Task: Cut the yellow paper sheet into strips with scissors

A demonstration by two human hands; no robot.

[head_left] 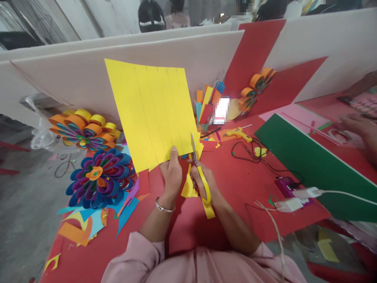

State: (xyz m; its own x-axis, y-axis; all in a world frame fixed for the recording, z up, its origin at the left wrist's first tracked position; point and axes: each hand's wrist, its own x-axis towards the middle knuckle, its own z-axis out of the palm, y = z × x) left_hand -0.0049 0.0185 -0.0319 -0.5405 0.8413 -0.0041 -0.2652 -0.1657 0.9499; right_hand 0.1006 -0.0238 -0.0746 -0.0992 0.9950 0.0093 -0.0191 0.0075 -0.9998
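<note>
Taking the two hands as the middle of a clock face, a yellow sheet point(153, 114) ruled with thin lines stands up towards 11 o'clock, above the red tabletop point(232, 173). The left hand point(172, 173) pinches its lower edge, thumb on the near face. The right hand point(209, 175) has its fingers curled through the handles of the yellow scissors point(204, 178), whose blades point to 12 at the sheet's lower right corner; whether they touch the paper I cannot tell. Yellow strips point(188, 186) lie just below, around 6 o'clock. A blue and purple paper flower point(100, 179) sits at 9, with an orange and yellow one point(84, 127) near 10. A yellow glue gun point(239, 134) lies at 2 and a green board point(318, 169) at 3 o'clock
</note>
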